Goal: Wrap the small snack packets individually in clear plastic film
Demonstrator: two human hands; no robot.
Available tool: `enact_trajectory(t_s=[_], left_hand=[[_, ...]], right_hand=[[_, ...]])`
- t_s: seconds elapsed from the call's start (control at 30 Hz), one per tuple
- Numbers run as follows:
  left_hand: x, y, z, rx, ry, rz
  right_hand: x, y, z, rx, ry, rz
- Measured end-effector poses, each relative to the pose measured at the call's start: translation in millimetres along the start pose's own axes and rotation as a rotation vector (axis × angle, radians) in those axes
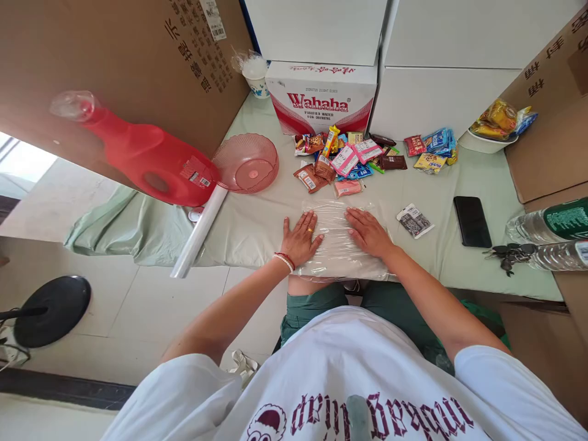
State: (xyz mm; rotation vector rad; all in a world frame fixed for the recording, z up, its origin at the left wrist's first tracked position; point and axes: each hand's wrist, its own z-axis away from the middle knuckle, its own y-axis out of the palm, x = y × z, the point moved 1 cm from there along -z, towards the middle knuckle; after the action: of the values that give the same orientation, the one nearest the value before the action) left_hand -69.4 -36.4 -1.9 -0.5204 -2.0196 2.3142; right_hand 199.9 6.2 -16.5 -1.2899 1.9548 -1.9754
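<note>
A sheet of clear plastic film lies wrinkled on the cloth at the table's front edge. My left hand rests flat on its left side, fingers spread. On the right side of the film my right hand lies palm down with its fingers stretched out. Just beyond the film is a pile of wrapped snacks, with a pink packet at its near edge. A black-and-white packet lies to the right of my right hand.
At left are a pink bowl, a film roll and a big red bottle. Behind stand a Wahaha box and a paper cup. Right: a phone, keys, water bottles and a snack bowl.
</note>
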Motion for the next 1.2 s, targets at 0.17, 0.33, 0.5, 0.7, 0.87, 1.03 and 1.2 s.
enact_trajectory(t_s=[0.17,0.33,0.5,0.7,0.87,1.03,1.2], left_hand=[[1.5,-0.6,1.1,-0.008,-0.013,-0.007],[1.6,1.5,1.4,-0.014,-0.017,-0.004],[0.7,-0.7,2.8,-0.012,-0.019,-0.016],[0.3,-0.7,3.8,-0.017,-0.016,-0.045],[1.7,2.1,3.0,-0.036,-0.016,-0.031],[1.3,2.0,3.1,-0.038,-0.014,-0.030],[1.0,2.0,2.8,-0.037,-0.023,-0.045]], right_hand=[[-33.7,-9.5,-1.1,-0.182,0.288,-0.557],[-70.4,-35.9,16.7,-0.293,0.498,-1.052],[-64.7,-56.8,40.4,-0.533,0.569,-1.089],[3.5,-55.9,66.9,-0.158,0.242,-0.379],[29.4,-63.7,122.9,0.082,-0.017,0.002],[32.1,-62.6,164.1,-0.218,0.119,0.137],[45.9,-36.9,147.6,-0.253,0.110,0.174]])
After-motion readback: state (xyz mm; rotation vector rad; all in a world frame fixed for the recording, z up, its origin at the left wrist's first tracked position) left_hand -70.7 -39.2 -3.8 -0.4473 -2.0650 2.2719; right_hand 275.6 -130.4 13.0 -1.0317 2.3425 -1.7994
